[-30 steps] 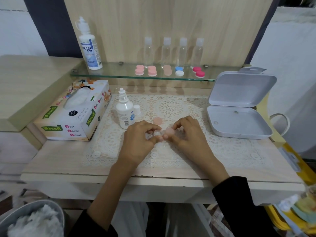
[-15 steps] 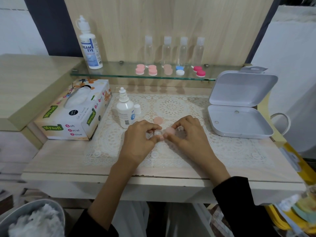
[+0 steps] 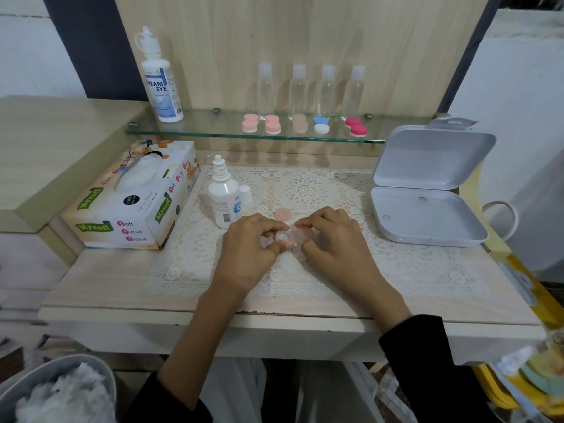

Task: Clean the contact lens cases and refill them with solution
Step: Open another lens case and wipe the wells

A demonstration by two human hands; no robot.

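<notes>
One lens case (image 3: 285,237) was pinched by the left hand (image 3: 247,253) over the mat (image 3: 403,270), its pink cap (image 3: 302,234) gripped by the right hand (image 3: 334,247).

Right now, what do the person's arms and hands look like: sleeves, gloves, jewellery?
The left hand and right hand are bare: no gloves, and no ring or watch shows. Both arms wear black long sleeves, the left sleeve pushed up near the elbow, the right sleeve ending partway up the forearm.
</notes>
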